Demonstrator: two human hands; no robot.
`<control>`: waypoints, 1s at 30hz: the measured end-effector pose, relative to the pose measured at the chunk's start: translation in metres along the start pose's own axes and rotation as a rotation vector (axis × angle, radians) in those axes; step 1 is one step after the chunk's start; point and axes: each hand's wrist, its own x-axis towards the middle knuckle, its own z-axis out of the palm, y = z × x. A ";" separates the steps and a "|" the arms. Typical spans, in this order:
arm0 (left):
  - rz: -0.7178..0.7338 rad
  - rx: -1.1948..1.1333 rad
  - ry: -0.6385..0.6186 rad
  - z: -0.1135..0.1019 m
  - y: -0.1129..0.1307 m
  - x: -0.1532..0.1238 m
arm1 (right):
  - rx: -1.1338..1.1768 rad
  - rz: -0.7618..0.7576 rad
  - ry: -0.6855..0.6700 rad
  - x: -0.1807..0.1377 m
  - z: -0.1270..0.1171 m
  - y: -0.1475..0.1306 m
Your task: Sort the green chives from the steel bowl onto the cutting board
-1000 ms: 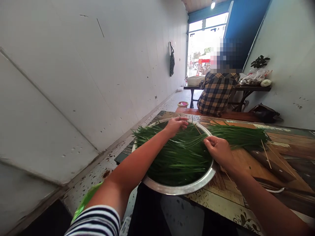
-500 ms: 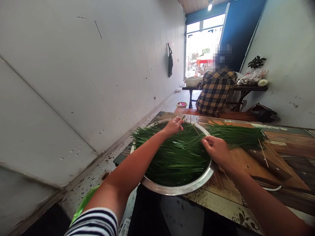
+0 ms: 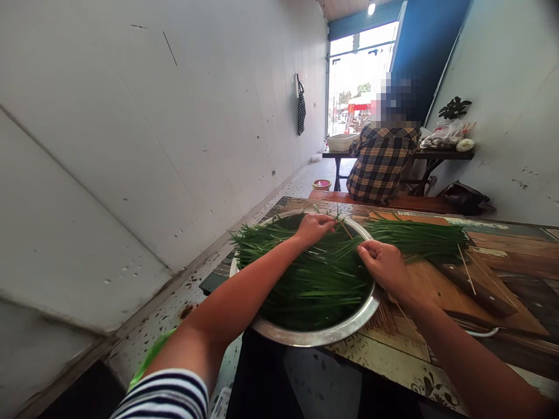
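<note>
A wide metal basin [image 3: 305,337] holds a heap of long green chives [image 3: 312,291], their tips hanging over its left rim. Over the basin's far side, my left hand [image 3: 317,228] is closed in a pinch on chive leaves. My right hand [image 3: 382,263] pinches the other end of a few chives by the basin's right rim. A thin wooden skewer [image 3: 346,230] slants between the two hands; whether either one grips it, I cannot tell. More chives [image 3: 419,240] lie in a bunch beyond my right hand.
A wooden cutting board [image 3: 437,285] with a knife [image 3: 478,291] and loose skewers [image 3: 466,269] lies to the right. Several skewers [image 3: 386,320] lie beside the basin. Ahead, a person in a plaid shirt [image 3: 382,163] sits with their back to me at another table [image 3: 445,156].
My left hand has moved right along the basin's far side, closer to the skewer's upper end. My right hand stays nearly in place, still pinching the chives.
</note>
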 end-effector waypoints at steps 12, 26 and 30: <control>-0.021 -0.021 0.036 0.002 0.002 -0.001 | 0.012 0.013 -0.024 0.001 -0.001 -0.001; -0.049 -0.039 0.048 0.001 0.005 -0.002 | 0.003 0.013 -0.042 0.000 -0.001 0.001; -0.039 -0.034 0.040 0.001 0.004 -0.001 | 0.008 0.020 -0.041 0.001 0.000 0.003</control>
